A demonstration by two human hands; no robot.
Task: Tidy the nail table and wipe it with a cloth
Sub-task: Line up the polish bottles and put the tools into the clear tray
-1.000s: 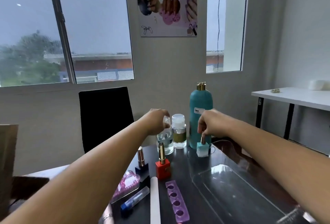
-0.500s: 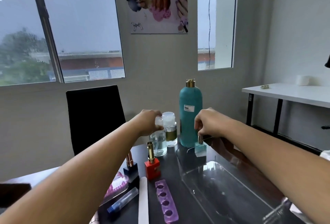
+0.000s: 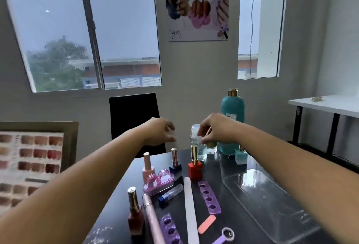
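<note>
My left hand [image 3: 161, 133] hovers with relaxed fingers over the far edge of the black nail table [image 3: 212, 173], holding nothing. My right hand [image 3: 211, 129] is curled at the top of a small clear bottle [image 3: 196, 152], its fingertips against the bottle's neck. It hides the cap of a labelled bottle [image 3: 212, 145] behind. A tall teal bottle [image 3: 232, 111] stands at the back. A small teal polish bottle [image 3: 240, 157] stands at the far end of a clear plastic tray [image 3: 272, 206]. No cloth is in view.
Red [image 3: 194, 169], dark blue [image 3: 175, 166], pink [image 3: 148, 170] and brown [image 3: 135, 212] polish bottles stand among a pink brush [image 3: 158, 182], a white nail file [image 3: 190, 210] and purple toe separators [image 3: 209, 198]. A colour chart [image 3: 29, 166] leans left; a black chair [image 3: 134, 119] stands behind.
My left hand let go of the clear bottle's cap and drew left. My right hand left the teal polish bottle standing in the tray and moved onto the clear bottle.
</note>
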